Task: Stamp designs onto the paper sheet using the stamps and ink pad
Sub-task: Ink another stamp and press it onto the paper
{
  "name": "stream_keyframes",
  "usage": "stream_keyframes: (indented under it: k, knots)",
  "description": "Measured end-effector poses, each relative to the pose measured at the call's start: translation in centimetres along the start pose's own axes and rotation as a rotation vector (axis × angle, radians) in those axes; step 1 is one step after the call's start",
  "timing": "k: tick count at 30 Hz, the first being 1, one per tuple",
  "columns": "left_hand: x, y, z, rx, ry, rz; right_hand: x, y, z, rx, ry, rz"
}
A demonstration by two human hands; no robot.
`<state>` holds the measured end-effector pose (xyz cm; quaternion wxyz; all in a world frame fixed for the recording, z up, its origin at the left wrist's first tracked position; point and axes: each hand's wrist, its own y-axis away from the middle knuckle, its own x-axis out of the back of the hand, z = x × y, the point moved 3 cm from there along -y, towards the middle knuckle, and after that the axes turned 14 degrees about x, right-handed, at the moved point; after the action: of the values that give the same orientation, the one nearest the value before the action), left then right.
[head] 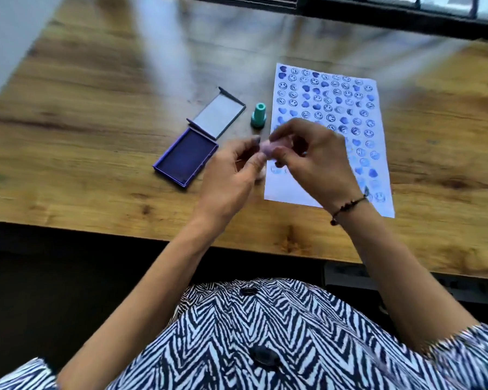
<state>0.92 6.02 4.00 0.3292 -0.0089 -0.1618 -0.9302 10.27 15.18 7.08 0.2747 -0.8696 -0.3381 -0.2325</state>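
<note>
both hands pinch pink stamp — blurred

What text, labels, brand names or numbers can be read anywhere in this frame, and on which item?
None is legible.
Paper sheet: only stamped smiley faces and hearts, no words.
Ink pad and its open lid: no label visible.
Green stamp: no marking visible.
Small pink stamp held between both hands: blurred, nothing readable.
</note>
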Motion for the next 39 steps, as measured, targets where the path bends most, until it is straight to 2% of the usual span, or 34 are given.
stream_keyframes:
  k: [3, 6, 10, 12, 14, 16, 20, 22, 25, 28, 30, 32, 34, 37, 39]
  knots:
    - [2.1, -1.1, -0.5, 0.050, -0.006, 0.167, -1.8, -4.3, 2.1, 0.050, 0.291, -0.087]
    - [3.2, -1.0, -1.3, 0.066, 0.021, 0.201, -3.2, -6.3, 3.5, 0.072, 0.489, -0.195]
    - [3.3, -0.5, -1.8, 0.073, 0.040, 0.194, -4.1, -6.5, 3.6, 0.111, 0.561, -0.294]
    - [3.2, -0.3, -1.9, 0.075, 0.038, 0.191, -3.5, -6.3, 3.2, 0.110, 0.577, -0.283]
    - [3.3, -0.1, -2.0, 0.075, 0.040, 0.190, -2.4, -5.6, 2.3, 0.135, 0.595, -0.177]
    - [3.3, 0.1, -2.3, 0.079, 0.049, 0.186, -1.8, -4.3, 1.1, 0.168, 0.527, -0.118]
    - [3.1, 0.5, -3.3, 0.096, 0.049, 0.171, -4.0, -1.4, 0.3, 0.126, 0.490, -0.430]
    - [3.3, 0.9, -3.8, 0.112, 0.071, 0.163, -4.6, -1.0, 0.0, 0.120, 0.429, -0.375]
    - [4.3, 1.5, -4.2, 0.143, 0.193, 0.135, -5.3, -0.6, -0.8, 0.019, 0.078, -0.203]
    - [5.4, 2.2, -4.3, 0.121, 0.259, 0.154, -6.8, 0.3, -1.5, -0.110, -0.315, -0.214]
    - [6.0, 2.6, -4.4, 0.121, 0.263, 0.189, -7.6, 0.7, -1.6, -0.140, -0.443, -0.208]
    - [6.6, 2.8, -4.4, 0.158, 0.316, 0.219, -8.4, 0.7, -1.9, -0.126, -0.475, -0.207]
    - [7.2, 2.9, -4.4, 0.232, 0.486, 0.207, -9.0, 0.6, -2.5, -0.073, -0.449, -0.189]
    - [8.0, 2.7, -4.3, 0.293, 0.726, 0.143, -8.8, -0.8, -3.8, 0.111, -0.356, -0.076]
    - [8.6, 2.6, -4.4, 0.286, 0.796, 0.176, -8.4, -3.0, -4.4, 0.301, -0.179, -0.019]
